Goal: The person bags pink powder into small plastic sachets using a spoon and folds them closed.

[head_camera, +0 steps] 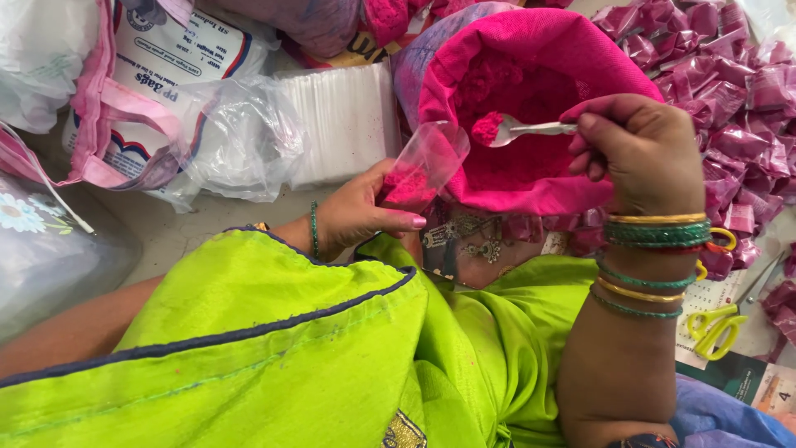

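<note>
Left hand: we are pinching a small clear pouch of pink powder, fingers clamped.
Right hand: we are gripping a loaded spoon over the pink sack.

The powder on the silver spoon is hot pink, the same as the sack under it. The small pouch is clear, with pink at its bottom. The packets heaped at the right are glossy magenta. The garment is lime green, piped in dark blue. The bangles on the right wrist run gold, green and a bit of red (the left wrist has one thin green one). The scissors have yellow handles. The stack of empty pouches looks milky white. The bag at the left is white with pink handles and red-and-blue print.
</note>
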